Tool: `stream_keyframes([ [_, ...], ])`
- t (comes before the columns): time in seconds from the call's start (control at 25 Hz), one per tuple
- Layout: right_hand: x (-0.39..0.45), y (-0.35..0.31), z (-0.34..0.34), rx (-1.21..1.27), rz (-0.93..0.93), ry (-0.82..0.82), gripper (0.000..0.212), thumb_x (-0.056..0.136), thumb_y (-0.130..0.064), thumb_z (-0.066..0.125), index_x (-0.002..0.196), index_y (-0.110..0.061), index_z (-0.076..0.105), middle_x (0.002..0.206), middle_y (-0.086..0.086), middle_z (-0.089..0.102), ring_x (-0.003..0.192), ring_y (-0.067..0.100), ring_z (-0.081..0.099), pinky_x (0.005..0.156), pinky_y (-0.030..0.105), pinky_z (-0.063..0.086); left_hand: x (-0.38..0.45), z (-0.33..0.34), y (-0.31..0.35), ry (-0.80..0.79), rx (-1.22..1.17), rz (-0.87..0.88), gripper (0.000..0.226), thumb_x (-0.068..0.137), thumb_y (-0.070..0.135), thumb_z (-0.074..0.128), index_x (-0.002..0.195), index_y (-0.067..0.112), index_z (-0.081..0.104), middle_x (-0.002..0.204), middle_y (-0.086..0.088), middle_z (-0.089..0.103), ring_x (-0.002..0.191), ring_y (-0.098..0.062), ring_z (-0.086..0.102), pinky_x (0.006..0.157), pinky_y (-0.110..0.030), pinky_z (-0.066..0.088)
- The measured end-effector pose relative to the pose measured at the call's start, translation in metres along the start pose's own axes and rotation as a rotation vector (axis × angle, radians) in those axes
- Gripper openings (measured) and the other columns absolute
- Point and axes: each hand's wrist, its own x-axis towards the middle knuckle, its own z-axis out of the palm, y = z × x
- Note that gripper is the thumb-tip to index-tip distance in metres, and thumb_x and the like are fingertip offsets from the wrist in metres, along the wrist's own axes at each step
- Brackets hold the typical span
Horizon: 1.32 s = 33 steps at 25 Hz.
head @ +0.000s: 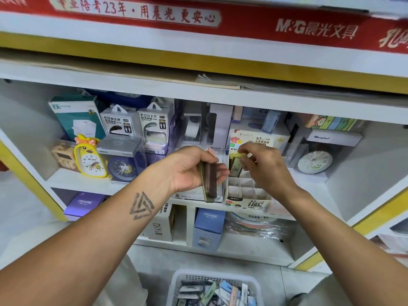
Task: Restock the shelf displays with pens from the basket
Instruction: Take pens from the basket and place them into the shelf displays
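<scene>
One white shelf (114,184) carries two power bank boxes (120,122), three clocks (90,160) and one divided display box (247,193). One white basket (212,281) of small packs sits on the floor below, near the bottom edge. The left hand (189,171) has its fingers curled round a stack of dark, flat packs (209,182); how many I cannot tell. The right hand (262,166) pinches one yellow-green pack (235,164) over the display box's back compartments.

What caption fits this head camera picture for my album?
Left hand holds a stack of slim packs while right hand slots a green pack into the divided display box above the basket.
</scene>
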Motion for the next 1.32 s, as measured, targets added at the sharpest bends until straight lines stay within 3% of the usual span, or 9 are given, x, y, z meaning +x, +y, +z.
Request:
stream_keyframes([
  [0.08, 0.000, 0.000, -0.001, -0.074, -0.039, 0.062, 0.022, 0.088, 0.005, 0.064, 0.105, -0.007, 0.072, 0.099, 0.009, 0.070, 0.074, 0.027, 0.067, 0.076, 0.035, 0.054, -0.001, 0.001, 0.000, -0.041, 0.000, -0.007, 0.025, 0.097, -0.007, 0.045, 0.122, -0.007, 0.051, 0.093, -0.027, 0.069, 0.097, -0.041, 0.069, 0.075, -0.050, 0.057],
  [0.2, 0.001, -0.004, -0.006, -0.055, 0.051, 0.063, 0.021, 0.090, 0.001, 0.064, 0.105, -0.011, 0.074, 0.101, 0.003, 0.072, 0.070, 0.017, 0.063, 0.075, 0.028, 0.052, -0.003, 0.002, -0.002, -0.117, 0.028, -0.022, 0.025, 0.098, -0.006, 0.047, 0.121, -0.010, 0.054, 0.094, -0.028, 0.071, 0.097, -0.040, 0.068, 0.075, -0.052, 0.060],
  [0.32, 0.003, -0.017, -0.012, 0.388, 0.324, -0.054, 0.012, 0.092, -0.014, 0.070, 0.102, -0.020, 0.072, 0.093, -0.002, 0.073, 0.064, 0.018, 0.067, 0.057, 0.029, 0.050, -0.003, 0.006, -0.005, -0.168, 0.086, 0.017, 0.020, 0.095, -0.006, 0.053, 0.113, -0.010, 0.060, 0.098, -0.029, 0.071, 0.098, -0.042, 0.069, 0.080, -0.055, 0.057],
  [0.44, 0.002, -0.025, -0.017, 0.695, 0.454, -0.106, 0.020, 0.086, -0.025, 0.076, 0.104, -0.017, 0.072, 0.092, 0.009, 0.075, 0.067, 0.023, 0.066, 0.049, 0.030, 0.046, -0.003, 0.011, -0.008, -0.204, 0.120, 0.054, 0.025, 0.093, -0.006, 0.057, 0.116, -0.010, 0.062, 0.101, -0.030, 0.070, 0.093, -0.042, 0.071, 0.079, -0.055, 0.058],
  [0.6, 0.002, -0.027, -0.018, 0.711, 0.464, -0.119, 0.022, 0.083, -0.016, 0.079, 0.103, -0.009, 0.071, 0.095, 0.019, 0.071, 0.067, 0.024, 0.060, 0.052, 0.029, 0.045, 0.000, 0.016, -0.012, -0.149, 0.131, 0.075, 0.015, 0.094, -0.005, 0.056, 0.107, -0.007, 0.064, 0.089, -0.026, 0.072, 0.080, -0.036, 0.072, 0.077, -0.051, 0.059],
  [0.76, 0.001, -0.030, -0.016, 0.652, 0.394, -0.142, 0.025, 0.086, -0.011, 0.077, 0.108, -0.014, 0.066, 0.097, 0.012, 0.064, 0.065, 0.017, 0.053, 0.051, 0.019, 0.045, 0.008, 0.017, -0.008, -0.006, -0.004, 0.107, 0.011, 0.099, 0.000, 0.049, 0.101, -0.002, 0.060, 0.071, -0.016, 0.068, 0.065, -0.026, 0.069, 0.073, -0.047, 0.060],
  [0.92, 0.001, -0.040, -0.011, 0.663, 0.434, -0.145, 0.030, 0.089, -0.013, 0.074, 0.117, -0.017, 0.064, 0.103, 0.013, 0.064, 0.062, 0.012, 0.061, 0.057, 0.024, 0.054, 0.002, 0.014, -0.006, -0.063, -0.006, 0.165, 0.017, 0.094, -0.002, 0.056, 0.109, -0.005, 0.064, 0.088, -0.024, 0.072, 0.075, -0.035, 0.074, 0.064, -0.050, 0.061],
  [1.08, 0.003, -0.039, -0.017, 0.898, 0.544, -0.108, 0.009, 0.088, -0.011, 0.074, 0.096, -0.010, 0.070, 0.084, 0.008, 0.068, 0.059, 0.011, 0.059, 0.051, 0.019, 0.043, -0.007, 0.013, -0.006, -0.121, 0.103, 0.121, 0.025, 0.091, 0.003, 0.063, 0.113, -0.006, 0.065, 0.105, -0.032, 0.069, 0.096, -0.047, 0.069, 0.074, -0.060, 0.058],
  [1.32, 0.007, -0.034, -0.027, 1.048, 0.600, -0.122, 0.015, 0.082, 0.004, 0.072, 0.084, -0.009, 0.064, 0.090, 0.019, 0.072, 0.053, 0.015, 0.051, 0.048, 0.022, 0.041, -0.006, 0.014, -0.010, -0.167, 0.240, 0.109, 0.035, 0.091, 0.008, 0.066, 0.121, -0.010, 0.061, 0.103, -0.030, 0.069, 0.088, -0.042, 0.071, 0.071, -0.053, 0.060],
])
